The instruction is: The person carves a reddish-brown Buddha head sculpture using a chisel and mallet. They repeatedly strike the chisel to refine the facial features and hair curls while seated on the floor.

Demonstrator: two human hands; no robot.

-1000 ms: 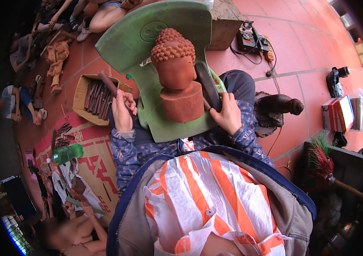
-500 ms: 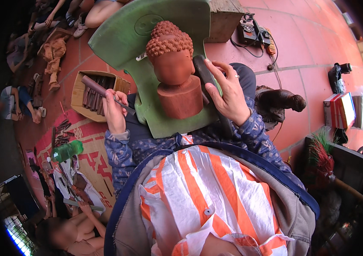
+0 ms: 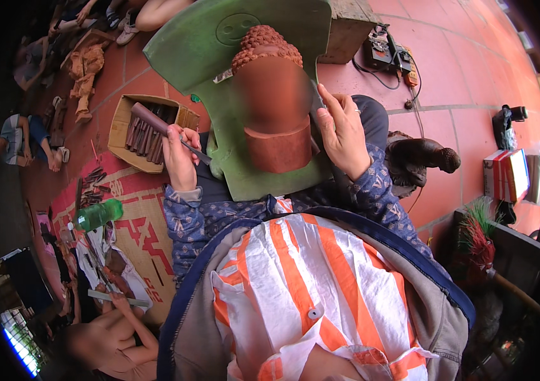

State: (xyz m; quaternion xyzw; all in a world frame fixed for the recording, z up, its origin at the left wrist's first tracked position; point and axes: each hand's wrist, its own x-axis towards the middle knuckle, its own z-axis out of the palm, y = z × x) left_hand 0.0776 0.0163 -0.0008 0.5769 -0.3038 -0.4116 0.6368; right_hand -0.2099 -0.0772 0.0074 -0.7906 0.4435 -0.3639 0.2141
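Note:
A reddish-brown carved wooden head (image 3: 266,43) with rows of small curls rises from its round block base (image 3: 278,151). It stands on a green plastic chair piece (image 3: 184,47) at my lap. My left hand (image 3: 181,160) is closed around a carving chisel (image 3: 150,120), its handle pointing up and left and its dark blade slanting down toward the chair piece's edge. On the right side of the carving, my right hand (image 3: 345,134) has its fingers stretched out close to the wood. Whether its fingertips touch the carving I cannot tell.
Left lies a cardboard box (image 3: 131,141) of chisels, with a green bottle (image 3: 100,214) on a patterned mat. Right are a dark carving (image 3: 423,155), a power strip (image 3: 411,76) with cables, and a red-and-white box (image 3: 506,174). A wooden block (image 3: 349,32) stands behind. Other people sit at left.
The whole view has shifted slightly. My right hand has drawn nearer the carved head, and the dark bar seen between them is now mostly hidden. My left hand keeps the chisel.

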